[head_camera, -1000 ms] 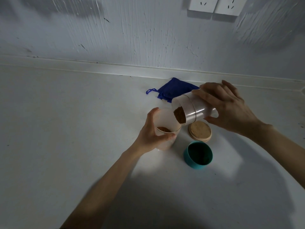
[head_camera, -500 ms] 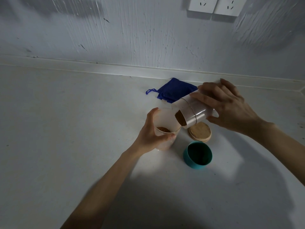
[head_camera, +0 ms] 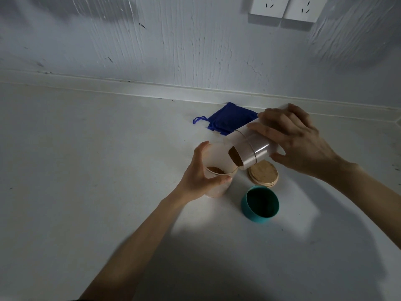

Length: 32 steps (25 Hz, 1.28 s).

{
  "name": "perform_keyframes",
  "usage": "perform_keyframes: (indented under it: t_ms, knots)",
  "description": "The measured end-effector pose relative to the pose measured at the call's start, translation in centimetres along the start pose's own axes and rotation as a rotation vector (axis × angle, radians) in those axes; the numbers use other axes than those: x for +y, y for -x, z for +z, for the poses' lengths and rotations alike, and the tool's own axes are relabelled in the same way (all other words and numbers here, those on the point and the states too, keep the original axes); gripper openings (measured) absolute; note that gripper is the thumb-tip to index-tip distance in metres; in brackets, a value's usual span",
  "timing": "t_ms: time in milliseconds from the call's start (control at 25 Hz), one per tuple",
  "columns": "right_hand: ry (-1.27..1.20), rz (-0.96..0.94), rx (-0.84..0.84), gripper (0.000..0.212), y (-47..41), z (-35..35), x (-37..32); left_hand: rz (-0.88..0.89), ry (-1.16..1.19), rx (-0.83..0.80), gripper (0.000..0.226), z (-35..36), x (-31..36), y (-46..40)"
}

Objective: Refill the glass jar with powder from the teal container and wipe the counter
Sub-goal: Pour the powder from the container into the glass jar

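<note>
- Both hands are occupied: the jar (head_camera: 213, 170) is gripped upright by the left hand (head_camera: 200, 173).
- The tilted container (head_camera: 249, 149) is clasped by the right hand (head_camera: 300, 141), its mouth just above the jar's rim.

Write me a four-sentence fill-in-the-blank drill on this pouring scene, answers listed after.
1. The right hand tilts a white container whose mouth shows ____ powder.
2. The left hand grips the glass ____.
3. The round wooden lid lies flat on the ____.
4. The folded cloth near the wall is ____ in colour.

Answers: brown; jar; counter; blue
</note>
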State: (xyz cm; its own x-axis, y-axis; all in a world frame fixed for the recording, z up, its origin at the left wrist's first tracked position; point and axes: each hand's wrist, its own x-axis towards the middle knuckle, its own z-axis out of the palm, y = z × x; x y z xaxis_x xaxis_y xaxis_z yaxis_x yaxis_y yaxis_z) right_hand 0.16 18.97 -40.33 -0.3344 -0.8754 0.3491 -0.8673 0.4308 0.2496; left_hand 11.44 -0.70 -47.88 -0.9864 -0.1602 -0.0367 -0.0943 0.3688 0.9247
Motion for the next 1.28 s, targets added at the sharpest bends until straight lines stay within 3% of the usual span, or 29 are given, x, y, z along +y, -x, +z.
perform_keyframes:
  t_ms: [1280]
  knots:
    - [-0.006,0.007,-0.035,0.092,-0.08,-0.72,-0.29,0.018,0.034,0.007,0.087,0.02,-0.22,0.16]
